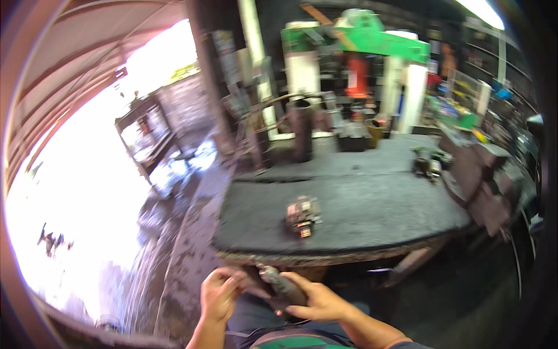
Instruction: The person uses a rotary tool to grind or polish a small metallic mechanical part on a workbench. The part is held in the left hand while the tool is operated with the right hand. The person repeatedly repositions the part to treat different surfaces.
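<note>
Close to my body, in front of the bench's near edge, my right hand (319, 301) is wrapped round a dark cylindrical hand tool (283, 287). The tool has a rounded grey metal head pointing away from me and looks like a small grinder; blur hides its details. Left of it, my left hand (221, 292) has its fingers bent and the thumb pressed to them, beside a brownish edge next to the tool. What those fingers pinch, if anything, is unclear. Farther off on the bench lies a small metal part (303, 216), its shiny faces smeared by motion.
The dark workbench (372, 203) fills the middle. At its right stands a bulky bench vise (485, 180), with small parts (428, 163) near it. An upright dark pipe (301, 131) and a green-topped press frame (378, 43) rise behind. A metal stand (148, 136) is outside left.
</note>
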A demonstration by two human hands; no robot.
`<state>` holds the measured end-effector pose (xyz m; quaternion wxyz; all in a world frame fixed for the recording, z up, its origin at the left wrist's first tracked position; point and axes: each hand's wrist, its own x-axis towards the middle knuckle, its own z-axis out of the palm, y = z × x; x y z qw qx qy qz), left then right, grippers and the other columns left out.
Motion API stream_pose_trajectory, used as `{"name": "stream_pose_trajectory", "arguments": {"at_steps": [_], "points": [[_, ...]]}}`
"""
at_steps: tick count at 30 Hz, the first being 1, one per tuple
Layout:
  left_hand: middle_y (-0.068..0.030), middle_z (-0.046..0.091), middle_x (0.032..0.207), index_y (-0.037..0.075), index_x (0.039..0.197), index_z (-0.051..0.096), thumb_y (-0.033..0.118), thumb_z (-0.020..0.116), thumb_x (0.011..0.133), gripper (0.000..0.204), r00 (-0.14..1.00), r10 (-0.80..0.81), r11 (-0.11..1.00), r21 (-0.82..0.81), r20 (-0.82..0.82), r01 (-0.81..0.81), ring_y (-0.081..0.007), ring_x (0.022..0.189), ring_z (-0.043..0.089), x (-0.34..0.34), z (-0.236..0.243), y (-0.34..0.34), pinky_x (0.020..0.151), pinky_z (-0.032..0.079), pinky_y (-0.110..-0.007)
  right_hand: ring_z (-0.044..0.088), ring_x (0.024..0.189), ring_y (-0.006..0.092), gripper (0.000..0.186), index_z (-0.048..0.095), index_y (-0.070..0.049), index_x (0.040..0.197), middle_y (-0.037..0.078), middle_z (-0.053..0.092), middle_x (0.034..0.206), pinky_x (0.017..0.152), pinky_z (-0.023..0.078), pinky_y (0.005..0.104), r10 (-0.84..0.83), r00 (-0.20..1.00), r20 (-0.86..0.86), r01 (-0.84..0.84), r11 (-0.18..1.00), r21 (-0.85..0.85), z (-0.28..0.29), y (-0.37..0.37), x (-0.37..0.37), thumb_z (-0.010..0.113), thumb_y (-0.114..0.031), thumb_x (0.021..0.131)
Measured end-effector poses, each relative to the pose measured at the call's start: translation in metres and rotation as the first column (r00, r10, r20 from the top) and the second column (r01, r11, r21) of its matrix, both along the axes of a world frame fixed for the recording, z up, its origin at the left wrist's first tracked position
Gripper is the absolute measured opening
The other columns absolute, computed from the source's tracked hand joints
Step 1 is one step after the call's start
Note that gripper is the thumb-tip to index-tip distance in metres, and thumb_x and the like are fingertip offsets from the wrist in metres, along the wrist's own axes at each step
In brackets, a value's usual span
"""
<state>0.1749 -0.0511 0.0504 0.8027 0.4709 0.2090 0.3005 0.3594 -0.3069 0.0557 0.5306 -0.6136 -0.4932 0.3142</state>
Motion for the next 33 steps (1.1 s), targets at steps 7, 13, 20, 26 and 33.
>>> {"name": "stream_pose_trajectory", "arguments": {"at_steps": [7,13,20,26,33], "points": [[-0.0129,0.087,0.124,0.001,0.132,0.085,0.018,0.086,0.113,0.026,0.939,-0.134,0.967,-0.166,0.317,0.194,-0.0223,0.105,0.085,0.030,-0.008,-0.003,0.094,0.073,-0.038,0.088,0.121,0.0296,0.097,0.048,-0.006,0.182,0.017,0.088,0.134,0.112,0.066,0.0423,0.035,0.996,0.078,-0.022,0.985,-0.170,0.027,-0.004,-0.008,0.091,-0.015,0.096],[-0.0132,0.087,0.130,0.002,0.135,0.084,0.011,0.083,0.114,0.022,0.929,-0.101,0.966,-0.187,0.356,0.177,-0.0201,0.109,0.084,0.026,-0.010,-0.004,0.099,0.072,-0.035,0.085,0.130,0.0304,0.099,0.049,-0.005,0.181,0.015,0.088,0.139,0.117,0.063,0.0410,0.064,0.998,0.016,-0.061,0.989,-0.136,0.024,-0.001,-0.007,0.093,-0.016,0.092],[-0.0172,0.084,0.129,-0.001,0.137,0.083,0.002,0.089,0.107,0.031,0.934,-0.117,0.988,-0.058,0.337,0.144,-0.0270,0.115,0.083,0.014,-0.018,0.003,0.103,0.071,-0.040,0.086,0.124,0.0343,0.099,0.050,-0.011,0.181,0.019,0.087,0.136,0.113,0.064,0.0435,0.073,0.995,0.073,-0.060,0.984,-0.169,0.019,0.006,-0.008,0.094,-0.023,0.093],[-0.0179,0.083,0.131,-0.004,0.140,0.082,-0.012,0.089,0.100,0.042,0.956,-0.017,0.987,0.157,0.294,-0.031,-0.0252,0.118,0.082,0.017,-0.026,-0.005,0.106,0.070,-0.038,0.086,0.121,0.0398,0.100,0.049,-0.013,0.182,0.025,0.085,0.131,0.109,0.064,0.0454,0.062,0.997,0.034,-0.054,0.978,-0.203,0.018,0.005,-0.012,0.094,-0.029,0.095],[-0.0194,0.084,0.133,-0.006,0.138,0.081,-0.016,0.087,0.101,0.039,0.962,0.066,0.912,0.376,0.265,-0.166,-0.0218,0.116,0.083,0.021,-0.018,-0.009,0.105,0.070,-0.035,0.086,0.119,0.0414,0.099,0.048,-0.013,0.183,0.026,0.085,0.129,0.107,0.064,0.0464,0.035,0.998,0.042,-0.027,0.984,-0.179,0.018,0.004,-0.014,0.093,-0.030,0.096]]}}
